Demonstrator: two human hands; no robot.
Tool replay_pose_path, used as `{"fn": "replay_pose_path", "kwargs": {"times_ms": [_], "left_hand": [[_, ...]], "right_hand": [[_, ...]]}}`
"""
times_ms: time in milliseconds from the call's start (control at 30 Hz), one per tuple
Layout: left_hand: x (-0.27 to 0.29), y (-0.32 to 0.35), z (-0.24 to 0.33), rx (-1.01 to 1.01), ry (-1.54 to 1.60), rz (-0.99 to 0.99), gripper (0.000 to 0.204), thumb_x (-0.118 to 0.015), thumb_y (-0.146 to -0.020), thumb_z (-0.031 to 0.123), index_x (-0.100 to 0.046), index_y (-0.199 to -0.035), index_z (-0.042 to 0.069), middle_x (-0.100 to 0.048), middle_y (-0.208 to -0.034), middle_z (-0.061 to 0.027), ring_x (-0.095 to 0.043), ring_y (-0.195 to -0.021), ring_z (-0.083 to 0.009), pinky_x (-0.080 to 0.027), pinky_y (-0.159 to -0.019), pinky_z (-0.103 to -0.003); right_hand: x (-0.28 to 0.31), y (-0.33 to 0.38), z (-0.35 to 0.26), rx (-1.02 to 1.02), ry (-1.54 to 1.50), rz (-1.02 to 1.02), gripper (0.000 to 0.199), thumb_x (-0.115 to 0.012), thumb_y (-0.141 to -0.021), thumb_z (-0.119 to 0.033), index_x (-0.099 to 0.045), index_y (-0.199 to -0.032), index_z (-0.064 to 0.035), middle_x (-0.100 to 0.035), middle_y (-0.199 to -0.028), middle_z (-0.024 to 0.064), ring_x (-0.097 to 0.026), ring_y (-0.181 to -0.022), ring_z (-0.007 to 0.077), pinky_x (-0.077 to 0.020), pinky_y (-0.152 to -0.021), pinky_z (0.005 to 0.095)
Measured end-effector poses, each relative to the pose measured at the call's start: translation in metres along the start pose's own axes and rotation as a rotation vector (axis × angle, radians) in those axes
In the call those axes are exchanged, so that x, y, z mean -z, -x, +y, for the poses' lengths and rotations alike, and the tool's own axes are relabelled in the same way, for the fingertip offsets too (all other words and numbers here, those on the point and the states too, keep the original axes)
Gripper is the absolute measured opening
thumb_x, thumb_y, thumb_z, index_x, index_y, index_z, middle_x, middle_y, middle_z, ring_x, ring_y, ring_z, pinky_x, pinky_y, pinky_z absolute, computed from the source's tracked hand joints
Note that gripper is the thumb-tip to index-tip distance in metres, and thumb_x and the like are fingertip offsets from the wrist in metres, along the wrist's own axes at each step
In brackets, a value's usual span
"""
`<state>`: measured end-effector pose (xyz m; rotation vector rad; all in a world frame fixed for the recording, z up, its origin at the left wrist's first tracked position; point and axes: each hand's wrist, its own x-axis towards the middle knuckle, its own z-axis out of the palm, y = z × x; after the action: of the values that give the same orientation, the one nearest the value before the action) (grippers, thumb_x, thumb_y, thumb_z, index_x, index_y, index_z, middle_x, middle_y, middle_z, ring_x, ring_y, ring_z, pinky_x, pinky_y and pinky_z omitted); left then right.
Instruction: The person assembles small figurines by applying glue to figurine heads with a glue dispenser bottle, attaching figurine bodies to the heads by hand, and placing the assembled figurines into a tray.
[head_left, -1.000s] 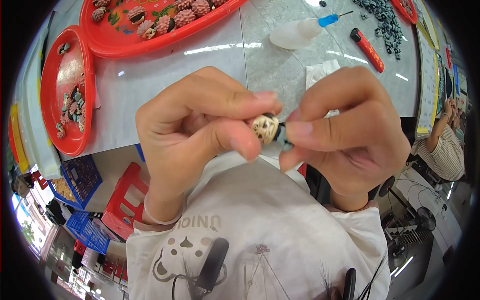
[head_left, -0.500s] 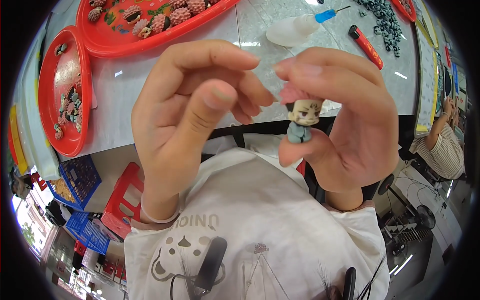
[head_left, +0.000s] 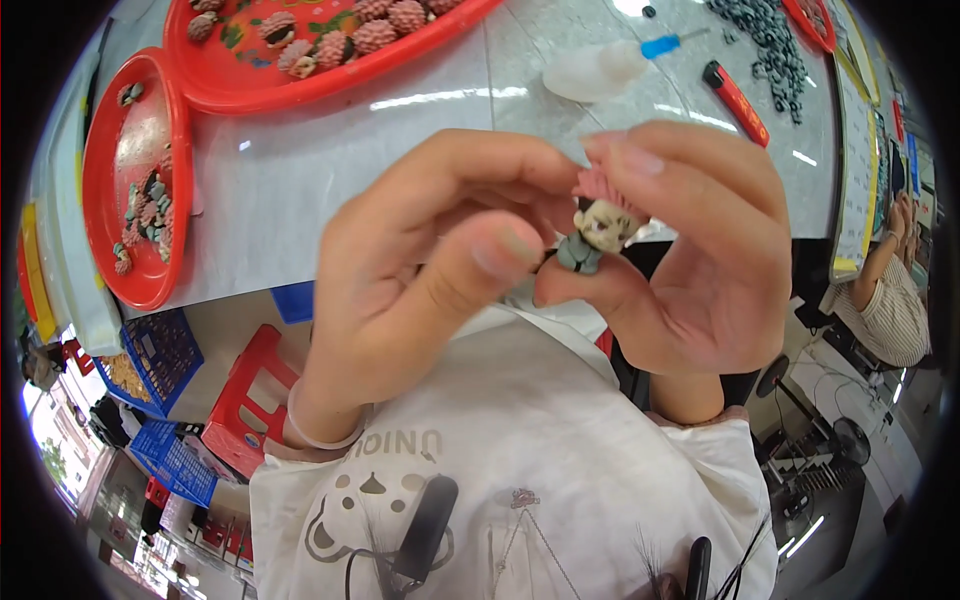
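Note:
Between the thumb and fingers of my right hand (head_left: 700,250) is a small toy figurine (head_left: 598,228) with spiky pink hair, a pale face and a grey-green body. It leans to the side, its head up and its seated body against my thumb. My left hand (head_left: 430,270) is close beside it on the left, fingers curled and thumb held apart from them. The left fingertips reach the edge of the pink hair; whether they touch it I cannot tell. Nothing shows in the left hand's grasp.
Red trays (head_left: 270,98) (head_left: 98,220) with figurine heads and small parts lie at the left. Farther off are a clear bottle (head_left: 590,75) with a blue needle tip, a red-and-black stick (head_left: 738,105) and a heap of dark parts (head_left: 765,50). Another person (head_left: 885,310) sits at right.
My left hand has moved right and slightly down, up to the figurine. The figurine has tilted and turned in my right hand, which has shifted a little.

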<state>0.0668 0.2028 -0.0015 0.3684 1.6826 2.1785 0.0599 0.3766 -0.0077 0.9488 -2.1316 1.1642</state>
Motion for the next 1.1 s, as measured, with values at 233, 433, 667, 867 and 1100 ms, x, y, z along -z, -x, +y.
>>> {"fn": "replay_pose_path", "kwargs": {"times_ms": [233,433,667,867,1100], "left_hand": [[0.035,0.0,0.01,-0.47,-0.408,0.039,0.031,-0.056,-0.083,0.025,-0.051,-0.095,-0.004,-0.059,-0.081,-0.0139,-0.056,-0.067,-0.0158,-0.045,-0.062,-0.023],[0.117,0.038,0.066,-0.042,-0.74,0.57,0.019,-0.047,-0.081,0.001,-0.054,-0.098,-0.002,-0.056,-0.091,-0.0072,-0.054,-0.075,-0.01,-0.043,-0.07,-0.022],[0.138,0.028,0.087,0.077,-1.389,0.414,0.019,-0.048,-0.08,0.005,-0.055,-0.098,0.001,-0.053,-0.102,-0.0116,-0.054,-0.084,-0.0261,-0.043,-0.075,-0.03],[0.127,-0.05,0.082,-0.348,-1.357,0.169,0.018,-0.049,-0.079,0.005,-0.055,-0.096,0.002,-0.055,-0.095,-0.013,-0.055,-0.084,-0.0257,-0.043,-0.074,-0.03],[0.13,-0.072,0.066,-0.071,-1.406,-0.04,0.016,-0.051,-0.077,0.003,-0.055,-0.092,0.002,-0.057,-0.089,-0.0119,-0.056,-0.082,-0.0235,-0.043,-0.073,-0.029]], "right_hand": [[0.005,-0.008,-0.025,-0.093,0.113,-0.133,0.058,-0.066,-0.07,-0.043,-0.051,-0.104,0.0011,-0.049,-0.102,0.0192,-0.051,-0.086,0.0252,-0.0446,-0.067,0.0308],[0.015,0.003,-0.019,-0.331,-0.003,0.021,0.039,-0.067,-0.071,-0.027,-0.056,-0.099,-0.0017,-0.048,-0.101,0.0179,-0.05,-0.087,0.0258,-0.0428,-0.069,0.0308],[0.009,-0.005,-0.022,-0.34,-0.012,0.012,0.032,-0.066,-0.071,-0.016,-0.056,-0.098,-0.0018,-0.048,-0.101,0.018,-0.05,-0.087,0.0256,-0.0436,-0.068,0.03],[0.017,-0.004,-0.016,-0.31,-0.004,0.022,0.027,-0.057,-0.077,-0.005,-0.051,-0.102,0.0019,-0.047,-0.102,0.0179,-0.048,-0.072,0.0177,-0.0403,-0.065,0.027],[0.033,0.007,-0.018,-0.407,-0.004,0.102,0.022,-0.051,-0.076,0.005,-0.052,-0.098,0.005,-0.049,-0.097,0.0155,-0.048,-0.074,0.0157,-0.04,-0.068,0.0256]]}}
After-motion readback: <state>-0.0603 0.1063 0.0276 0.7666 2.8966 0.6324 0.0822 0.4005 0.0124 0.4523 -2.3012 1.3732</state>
